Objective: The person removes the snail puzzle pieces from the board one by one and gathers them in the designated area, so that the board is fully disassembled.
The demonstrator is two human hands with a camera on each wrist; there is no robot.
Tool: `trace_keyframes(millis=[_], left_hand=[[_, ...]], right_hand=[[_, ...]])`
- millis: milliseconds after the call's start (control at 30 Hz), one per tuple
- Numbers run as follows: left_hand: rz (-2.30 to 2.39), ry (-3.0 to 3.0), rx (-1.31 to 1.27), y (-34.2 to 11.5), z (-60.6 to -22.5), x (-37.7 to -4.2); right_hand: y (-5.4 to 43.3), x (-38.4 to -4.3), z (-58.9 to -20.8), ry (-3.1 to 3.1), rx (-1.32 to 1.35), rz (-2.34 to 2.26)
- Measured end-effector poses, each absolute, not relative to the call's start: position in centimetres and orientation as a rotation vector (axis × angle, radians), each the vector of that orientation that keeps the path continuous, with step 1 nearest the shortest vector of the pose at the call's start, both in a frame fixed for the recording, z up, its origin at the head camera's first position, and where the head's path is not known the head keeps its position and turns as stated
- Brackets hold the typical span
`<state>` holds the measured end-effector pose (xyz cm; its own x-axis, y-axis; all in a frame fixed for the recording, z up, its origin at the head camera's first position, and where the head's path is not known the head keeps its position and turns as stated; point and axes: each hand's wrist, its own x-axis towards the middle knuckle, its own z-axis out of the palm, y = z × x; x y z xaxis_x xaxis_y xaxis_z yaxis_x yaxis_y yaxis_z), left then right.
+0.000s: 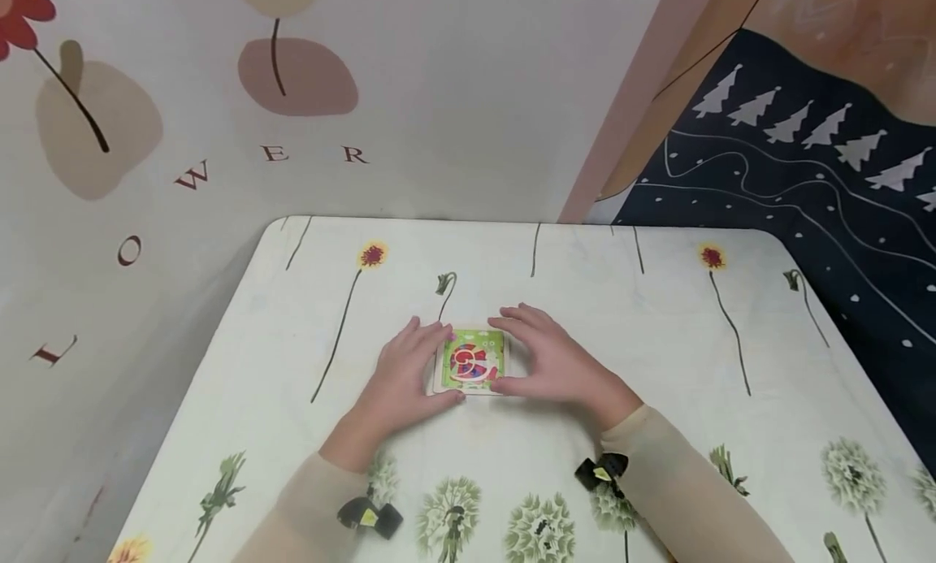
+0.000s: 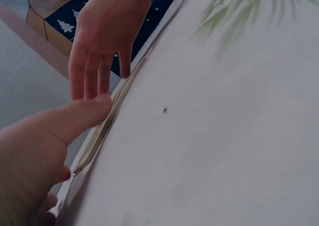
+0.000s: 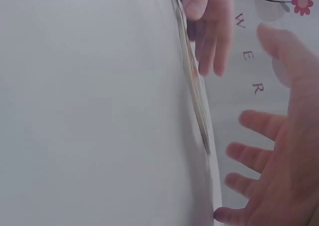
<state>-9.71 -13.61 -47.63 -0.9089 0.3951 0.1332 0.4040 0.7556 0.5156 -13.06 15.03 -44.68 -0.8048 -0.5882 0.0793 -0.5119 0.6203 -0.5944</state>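
Observation:
A small square board with a colourful snail-like picture on green lies flat on the table, its thin wood-coloured edge showing in the left wrist view. At its left side is my left hand, fingertips by the far left corner and thumb straight along the near edge. On the other side my right hand has its fingers spread, thumb tip over the near right corner. The right wrist view shows the right hand's fingers apart from the board, with nothing between them.
The white table is printed with flowers and dandelions and has rounded far corners. Behind it stands a pale wall with letters and flower shapes. A dark panel with white trees is at the right.

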Motion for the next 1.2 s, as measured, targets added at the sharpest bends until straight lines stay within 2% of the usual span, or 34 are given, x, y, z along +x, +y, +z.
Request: trace_keyframes(millis=[167,533,867,1200], left_hand=[[-0.756,-2.937,-0.640,-13.5,-48.0,-9.9],[-0.679,-2.950,-0.652,-12.9,-48.5,-10.4],[-0.685,-2.943,-0.608,-13.2,-48.7,-10.4],[-0.718,-2.926,-0.586,-13.6,-48.8,-10.5]], right_hand=[[12.9,-13.9,-45.7,2.703,-0.939,-0.994],[9.8,-14.4,-46.9,2.846,-0.779,-0.973],[7.5,-13.7,-47.0,3.013,-0.747,-0.768],[6.6,-13.5,-47.2,2.993,-0.712,-0.805]])
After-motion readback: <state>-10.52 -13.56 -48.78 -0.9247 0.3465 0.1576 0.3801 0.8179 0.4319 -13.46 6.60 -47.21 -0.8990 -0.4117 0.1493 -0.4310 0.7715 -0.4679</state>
